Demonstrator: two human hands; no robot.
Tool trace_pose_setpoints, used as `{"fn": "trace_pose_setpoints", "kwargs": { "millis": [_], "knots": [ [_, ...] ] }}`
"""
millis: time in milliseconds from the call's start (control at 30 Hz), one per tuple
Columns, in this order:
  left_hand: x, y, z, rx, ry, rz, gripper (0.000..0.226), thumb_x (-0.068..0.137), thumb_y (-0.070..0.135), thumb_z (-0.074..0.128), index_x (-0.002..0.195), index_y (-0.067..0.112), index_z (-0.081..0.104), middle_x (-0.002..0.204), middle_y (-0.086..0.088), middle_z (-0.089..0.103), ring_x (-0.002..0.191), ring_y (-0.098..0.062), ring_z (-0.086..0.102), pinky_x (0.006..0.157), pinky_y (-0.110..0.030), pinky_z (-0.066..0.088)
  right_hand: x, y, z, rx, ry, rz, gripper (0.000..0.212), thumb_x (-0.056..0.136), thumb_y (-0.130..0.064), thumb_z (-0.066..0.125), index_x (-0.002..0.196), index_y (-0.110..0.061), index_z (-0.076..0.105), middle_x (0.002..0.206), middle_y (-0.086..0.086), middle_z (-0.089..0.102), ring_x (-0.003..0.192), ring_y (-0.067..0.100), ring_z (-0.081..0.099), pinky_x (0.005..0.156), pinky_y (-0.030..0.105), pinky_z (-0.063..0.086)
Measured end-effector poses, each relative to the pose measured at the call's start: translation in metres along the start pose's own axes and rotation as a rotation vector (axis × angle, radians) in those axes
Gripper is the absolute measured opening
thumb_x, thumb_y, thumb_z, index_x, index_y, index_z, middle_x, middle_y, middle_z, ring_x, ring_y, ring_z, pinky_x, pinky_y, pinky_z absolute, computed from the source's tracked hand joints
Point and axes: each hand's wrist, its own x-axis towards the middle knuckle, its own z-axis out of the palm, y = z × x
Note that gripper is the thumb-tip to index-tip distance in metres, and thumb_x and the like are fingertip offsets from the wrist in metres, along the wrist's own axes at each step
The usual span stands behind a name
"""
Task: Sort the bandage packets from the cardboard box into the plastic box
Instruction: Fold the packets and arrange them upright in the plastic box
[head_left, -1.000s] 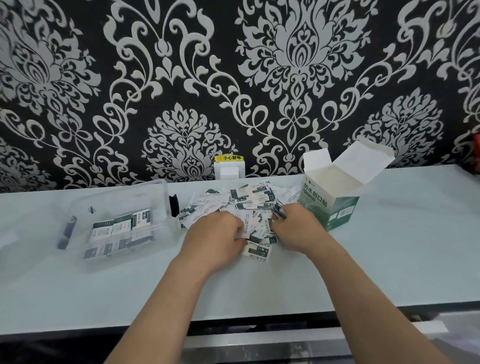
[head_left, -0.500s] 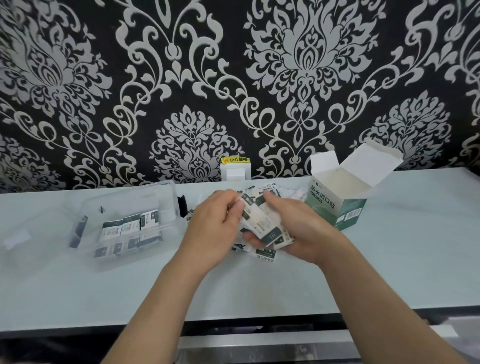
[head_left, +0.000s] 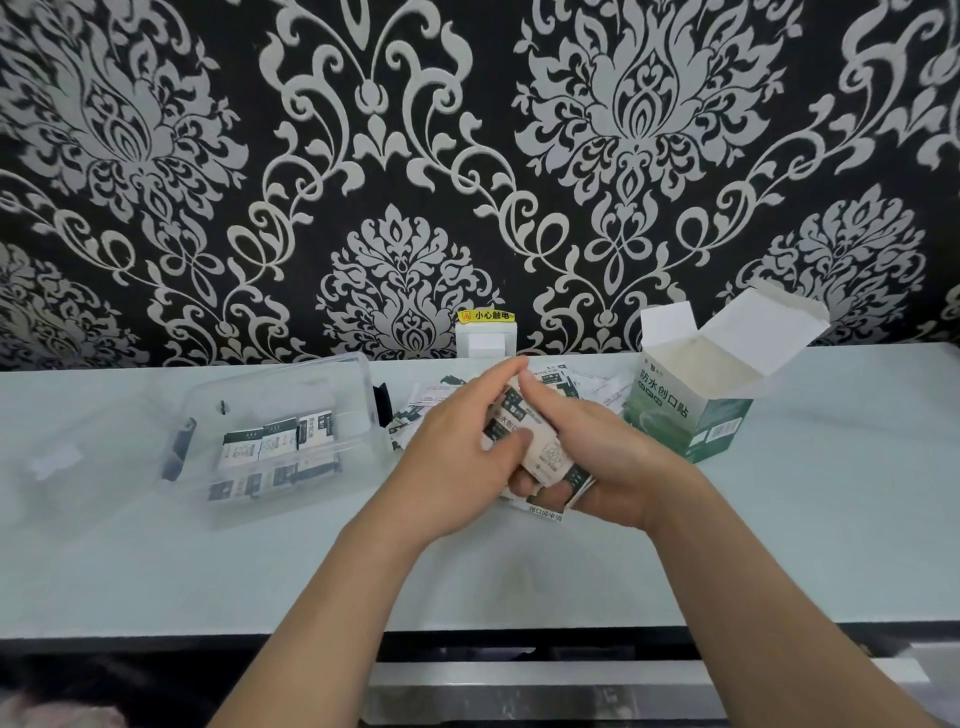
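Note:
Both hands hold a small stack of white and dark green bandage packets (head_left: 540, 447) just above the table. My left hand (head_left: 457, 457) grips the stack from the left, thumb on its face. My right hand (head_left: 597, 457) cups it from the right and below, fingers curled under. More loose packets (head_left: 592, 387) lie scattered on the table behind the hands. The clear plastic box (head_left: 358, 384) stands to the left with several packets (head_left: 275, 441) laid in rows inside. The green and white cardboard box (head_left: 691, 415) stands open to the right.
The clear lid (head_left: 67, 457) lies flat left of the plastic box. A white wall socket (head_left: 485, 340) with a yellow warning label sits at the back against the patterned wall. The white table (head_left: 519, 582) ends in a front edge below my forearms.
Both hands came up off the scattered pile with a stack of packets. They now hold it together more tightly between them, and the view has tilted slightly.

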Motion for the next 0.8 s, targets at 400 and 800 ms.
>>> {"fn": "trace_pose_setpoints", "kwargs": {
  "millis": [400, 800],
  "knots": [
    [-0.001, 0.002, -0.007, -0.407, -0.004, -0.1, 0.03, 0.092, 0.004, 0.059, 0.113, 0.025, 0.062, 0.069, 0.0, 0.067, 0.051, -0.015, 0.057, 0.049, -0.024, 0.045, -0.004, -0.006, 0.008, -0.062, -0.035, -0.019, 0.054, 0.093, -0.058, 0.044, 0.102, -0.011, 0.069, 0.068, 0.012, 0.061, 0.058, 0.023, 0.06, 0.037, 0.018, 0.036],
    [0.005, -0.001, -0.005, -0.387, 0.297, -0.186, 0.007, 0.091, 0.016, 0.058, 0.085, 0.02, 0.059, 0.055, 0.0, 0.054, 0.042, -0.015, 0.051, 0.04, -0.021, 0.035, 0.016, -0.001, 0.027, -0.103, 0.333, -0.147, 0.016, 0.093, -0.023, 0.046, 0.079, -0.02, 0.053, 0.07, 0.008, 0.041, 0.045, 0.013, 0.038, 0.043, 0.025, 0.023]
  ]
}}
